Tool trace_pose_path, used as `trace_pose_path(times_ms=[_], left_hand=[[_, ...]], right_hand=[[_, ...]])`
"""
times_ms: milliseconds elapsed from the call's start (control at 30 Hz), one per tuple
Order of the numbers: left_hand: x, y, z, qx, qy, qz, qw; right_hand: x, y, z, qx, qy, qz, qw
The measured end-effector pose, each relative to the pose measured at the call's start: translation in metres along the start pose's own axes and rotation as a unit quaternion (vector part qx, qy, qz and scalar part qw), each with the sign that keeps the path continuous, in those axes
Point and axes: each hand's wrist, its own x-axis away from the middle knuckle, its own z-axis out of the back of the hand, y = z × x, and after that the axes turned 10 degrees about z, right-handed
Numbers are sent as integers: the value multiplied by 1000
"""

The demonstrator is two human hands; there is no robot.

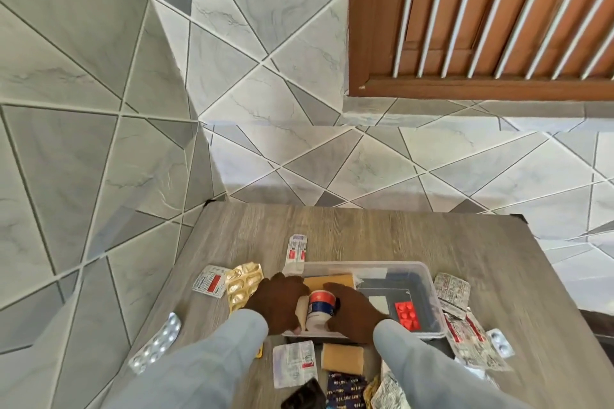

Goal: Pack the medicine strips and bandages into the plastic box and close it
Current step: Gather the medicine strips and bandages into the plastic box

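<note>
- Between both hands, at the left end of the clear plastic box: a white medicine bottle with a blue-and-red label, lying tilted, cap end toward the person.
- left hand: fingers curled over the box's left rim and against the bottle's left side, gripping it; a pale roll sits just under these fingers.
- right hand: fingers curled round the bottle's right side, thumb hidden; also gripping.
- Beyond the fingertips, inside the box: a tan bandage against the far-left wall.
- Right of the right fingers, box floor is mostly bare grey; a red tablet strip lies flat near the right wall, a dark flat packet beside it.
- Box lid: cannot tell where it is.
- Left of the left fingers, on the wooden table: a gold blister strip, a white-and-red strip just beside it, a silver blister strip at the table's left edge.
- Far side of the left fingers: a white sachet touching the box's far-left corner.
- Near side, between the sleeves: second tan bandage roll, a white strip, dark packets at the frame's bottom edge.
- Right of the box: stacked foil strips touching its right wall, a small two-tablet blister further right.
- Open table remains only behind the box, toward the tiled wall.
</note>
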Motion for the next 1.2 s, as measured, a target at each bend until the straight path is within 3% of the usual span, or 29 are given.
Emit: trace_pose_path(times_ms=[333,533,700,933,1000,1100,1200], left_hand=[[4,-28,-37,-149,44,-102,983],[0,-50,-48,-125,19,-131,983],[-2,-55,-50,-117,34,-154,980],[-3,-47,-50,-116,33,-145,982],[-5,-44,-49,-118,28,-131,984],[-9,-36,-48,-119,17,-100,988],[-8,-27,-45,-89,30,-81,992]], right_hand=[[17,-29,-30,41,107,-35,993],[38,-41,-34,72,121,-78,987],[70,-42,-45,71,233,-76,967],[90,-28,-52,74,291,-53,952],[94,-18,-56,80,264,-63,959],[99,2,-60,115,160,-101,975],[98,16,-57,129,104,-88,982]])
